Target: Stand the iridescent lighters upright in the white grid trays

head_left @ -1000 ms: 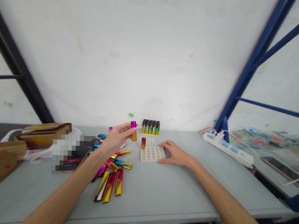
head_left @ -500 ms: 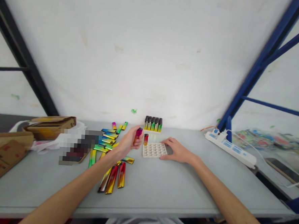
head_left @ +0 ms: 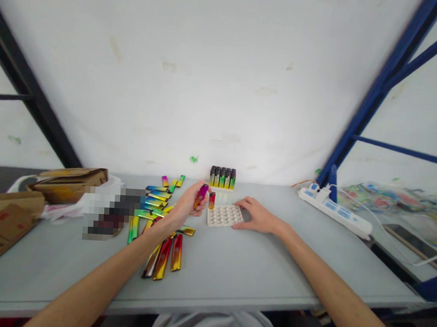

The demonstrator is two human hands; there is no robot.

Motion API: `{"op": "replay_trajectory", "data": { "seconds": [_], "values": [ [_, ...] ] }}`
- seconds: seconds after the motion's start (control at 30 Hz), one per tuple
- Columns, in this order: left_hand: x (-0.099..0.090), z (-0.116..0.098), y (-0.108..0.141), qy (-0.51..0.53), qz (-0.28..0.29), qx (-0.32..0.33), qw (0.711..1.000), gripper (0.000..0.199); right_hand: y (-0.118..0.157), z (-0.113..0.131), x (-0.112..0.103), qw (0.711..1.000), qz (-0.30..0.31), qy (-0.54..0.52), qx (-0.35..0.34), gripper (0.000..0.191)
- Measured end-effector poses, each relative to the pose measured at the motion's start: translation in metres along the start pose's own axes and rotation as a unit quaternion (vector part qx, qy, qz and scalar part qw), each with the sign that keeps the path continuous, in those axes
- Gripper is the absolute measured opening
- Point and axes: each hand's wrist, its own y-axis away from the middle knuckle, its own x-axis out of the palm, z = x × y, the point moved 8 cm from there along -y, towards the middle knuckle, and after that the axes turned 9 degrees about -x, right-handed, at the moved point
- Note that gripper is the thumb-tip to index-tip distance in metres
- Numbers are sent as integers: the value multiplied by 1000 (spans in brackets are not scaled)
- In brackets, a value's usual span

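My left hand [head_left: 192, 204] is closed round a purple-and-orange lighter [head_left: 201, 194], held tilted just left of a white tray [head_left: 225, 216] with rows of round holes. One red-and-orange lighter [head_left: 212, 200] stands upright in the tray's far left corner. At the tray's right end, my right hand [head_left: 255, 216] grips it, thumb at the near corner and fingers at the far one. Loose shiny lighters [head_left: 163, 259] in red, gold, green and blue lie around and beneath my left forearm, partly hidden by it.
Behind the tray, a block of upright black-topped lighters [head_left: 222, 177] stands near the wall. Cardboard boxes [head_left: 67, 184] and a blurred-out item [head_left: 113, 214] are on the left. A white power strip [head_left: 334, 212] and a phone [head_left: 416, 247] lie on the right.
The view has shifted slightly. My left hand still holds the purple-and-orange lighter, now a little closer to the upright one in the tray. My right hand stays on the tray.
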Motion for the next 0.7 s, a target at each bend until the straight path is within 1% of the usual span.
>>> {"op": "replay_trajectory", "data": {
  "seconds": [0.07,0.13,0.2,0.33,0.4,0.47,0.6,0.7],
  "values": [
    [-2,-8,2,-35,-13,45,998,35,0,0,0,1000,-1,3,0,70],
    [-1,-18,6,-93,-21,98,991,33,0,1,-1,1000,-1,5,3,70],
    [1,-27,9,-163,-24,141,976,33,0,1,-1,1000,-4,9,7,71],
    [2,-35,14,-293,-42,179,938,34,-1,0,0,1000,-10,12,11,71],
    [-1,-34,13,-343,-50,192,918,31,-1,1,1,1000,-8,14,6,71],
    [-4,-29,10,-373,-55,199,905,29,-1,1,1,1000,-4,15,5,71],
    [-10,-18,3,-412,-49,206,886,27,-1,0,2,1000,0,8,5,71],
    [-10,-18,2,-461,-43,223,858,28,-1,0,2,1000,-1,3,6,69]
  ]
}}
